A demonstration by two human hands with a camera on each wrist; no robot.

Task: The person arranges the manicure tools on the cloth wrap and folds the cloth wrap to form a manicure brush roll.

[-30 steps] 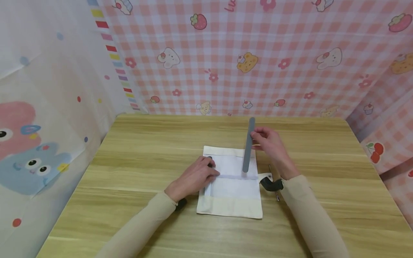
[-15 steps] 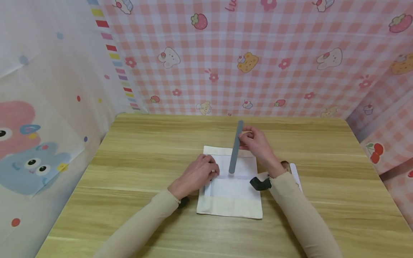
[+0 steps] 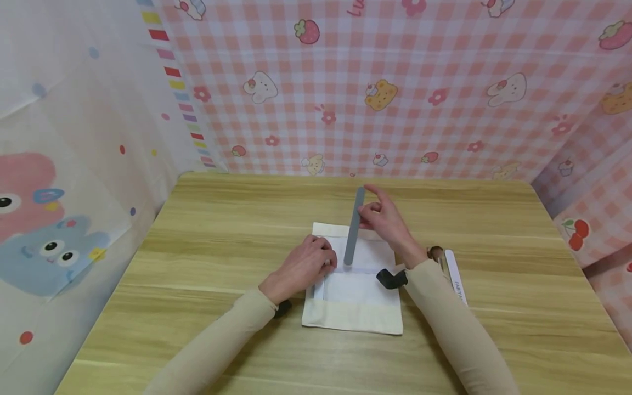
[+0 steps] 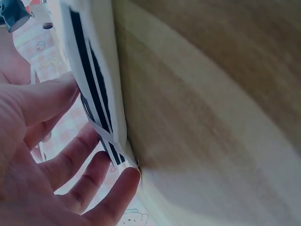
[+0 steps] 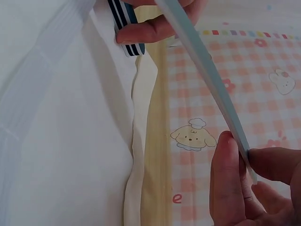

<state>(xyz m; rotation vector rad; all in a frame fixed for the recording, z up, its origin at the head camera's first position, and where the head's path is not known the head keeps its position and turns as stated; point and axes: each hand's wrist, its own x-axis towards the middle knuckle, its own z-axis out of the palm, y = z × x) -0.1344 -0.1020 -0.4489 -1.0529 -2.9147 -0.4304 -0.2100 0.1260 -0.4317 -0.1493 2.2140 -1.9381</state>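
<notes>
Between its thumb and fingers my right hand (image 3: 390, 222) pinches a long grey nail file (image 3: 354, 227), with the index finger raised along its far end. The file stands tilted above a cream fabric pouch (image 3: 362, 318) with a white lining, spread on the table. My left hand (image 3: 303, 266) is at the pouch's left side, fingers curled. In the left wrist view its thumb and fingers grip a black-and-white layered stack of strips (image 4: 96, 80) at the pouch's edge. A pale strip (image 3: 318, 289) lies tucked in the pouch below that hand.
A white nail file with lettering (image 3: 455, 277) lies right of the pouch, partly under my right sleeve. Beside it is a small brown-ended item (image 3: 435, 252), mostly hidden. The wooden table (image 3: 222, 219) meets a pink checked cloth (image 3: 419, 126) at the back.
My right hand has carried the grey nail file leftward over the pouch, and its index finger has straightened. The white nail file has come into sight. The left hand has barely moved.
</notes>
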